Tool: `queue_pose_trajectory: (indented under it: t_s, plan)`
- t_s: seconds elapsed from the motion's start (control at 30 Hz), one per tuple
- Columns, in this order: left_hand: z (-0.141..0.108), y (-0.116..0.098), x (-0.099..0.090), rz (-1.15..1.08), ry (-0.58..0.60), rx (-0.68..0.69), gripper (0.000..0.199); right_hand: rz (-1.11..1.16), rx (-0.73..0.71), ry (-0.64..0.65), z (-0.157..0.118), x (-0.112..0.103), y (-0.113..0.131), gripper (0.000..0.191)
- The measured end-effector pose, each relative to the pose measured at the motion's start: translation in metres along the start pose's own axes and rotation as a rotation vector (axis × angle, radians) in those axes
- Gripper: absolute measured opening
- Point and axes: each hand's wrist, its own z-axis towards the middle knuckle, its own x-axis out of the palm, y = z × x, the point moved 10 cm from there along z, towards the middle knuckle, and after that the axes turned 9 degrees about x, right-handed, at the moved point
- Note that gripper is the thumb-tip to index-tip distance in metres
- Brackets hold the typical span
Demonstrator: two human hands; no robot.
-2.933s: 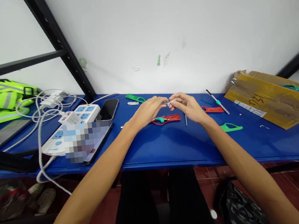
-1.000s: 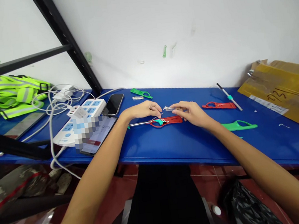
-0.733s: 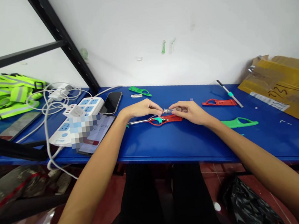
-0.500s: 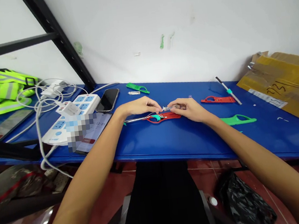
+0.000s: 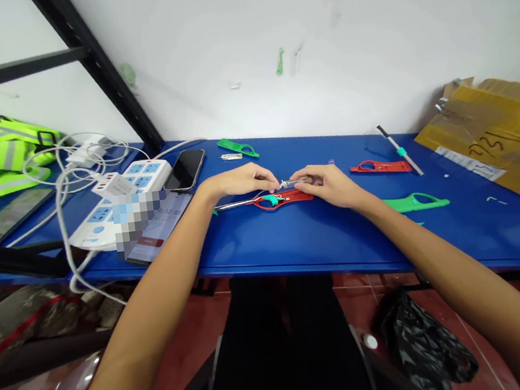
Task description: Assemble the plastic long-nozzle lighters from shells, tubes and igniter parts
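Observation:
My right hand (image 5: pixel 327 185) holds a small clear fuel tank (image 5: pixel 290 183) between thumb and fingers, its tip pointing left. My left hand (image 5: pixel 251 179) has thumb and forefinger pinched together at that tip; what lies between them is too small to make out. Just below both hands is a red lighter casing half (image 5: pixel 295 196) on the table, with a green trigger (image 5: pixel 271 200) set in it. A thin metal rod (image 5: pixel 235 204) reaches left from the casing, partly under my left hand.
A second red casing half (image 5: pixel 386 167) and a rod with a green collar (image 5: pixel 399 149) lie to the right, near a green casing half (image 5: pixel 415 203) and a cardboard box (image 5: pixel 492 137). Another green half (image 5: pixel 238 148) lies behind. Leftward are phones (image 5: pixel 186 169) and a power strip (image 5: pixel 99 229).
The view has shifted slightly. Both hands stay over the red casing, with the fuel tank still in my right hand and my left fingertips still pinched at its tip.

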Motion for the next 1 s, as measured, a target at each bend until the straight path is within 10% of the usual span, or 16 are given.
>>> queue_pose_trajectory:
  t_s: [1.0]
  plan:
    - [0.0028,0.0056,-0.001,-0.018,-0.003,0.036,0.034,-0.023,0.017,0.001,-0.0001,0.0004,-0.0018,0.04]
